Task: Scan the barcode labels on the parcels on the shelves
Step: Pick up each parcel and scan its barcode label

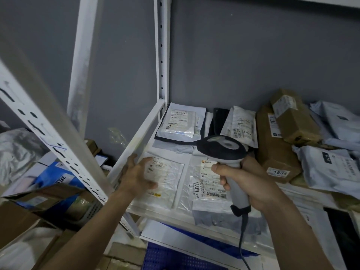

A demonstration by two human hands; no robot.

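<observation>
Right hand [251, 184] is gripping the scanner [229, 158] by its handle, head hovering over the 4011 parcel [206, 184] at the shelf [140, 133] front; left hand [136, 174], fingers spread loosely, is resting on the neighbouring clear parcel [167, 178]

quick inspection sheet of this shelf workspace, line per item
surface: white shelf, mostly covered by parcels.
job's things: clear flat parcel front left; parcel marked 4011 beside it; brown box marked 1834 to the right; handheld scanner.
clutter: grey mailer bags heaped at right.
grippers: left hand rests on the clear parcel, blurred; right hand grips the scanner handle.
cables: scanner cable hangs from the handle.
surroundings: grey wall; white slotted upright; cartons lower left.
</observation>
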